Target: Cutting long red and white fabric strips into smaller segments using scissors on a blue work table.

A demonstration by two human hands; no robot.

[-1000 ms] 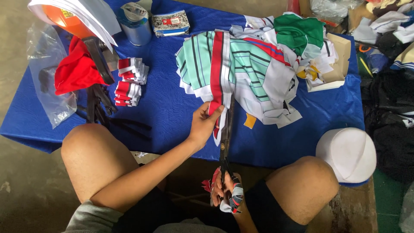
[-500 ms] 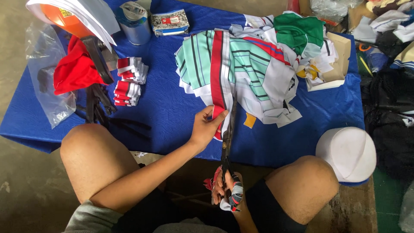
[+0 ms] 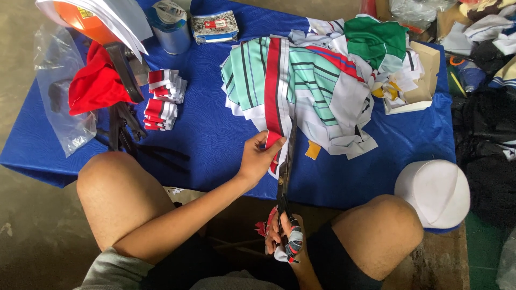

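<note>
Unmoved: left hand [image 3: 258, 161] fingers pinch red strip [image 3: 273, 91]; right hand [image 3: 282, 236] grips scissors [image 3: 286, 161].

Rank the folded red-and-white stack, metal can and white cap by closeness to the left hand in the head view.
From the left hand:
1. Folded red-and-white stack, up and left.
2. White cap, off to the right.
3. Metal can, far table edge, upper left.

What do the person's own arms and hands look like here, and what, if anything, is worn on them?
The left hand is bare, and its forearm is bare up to a grey sleeve near the shoulder. The right hand is wrapped in scraps of patterned cloth, red, white and dark. No glove, watch or ring shows. Little of the right arm is in view.
</note>
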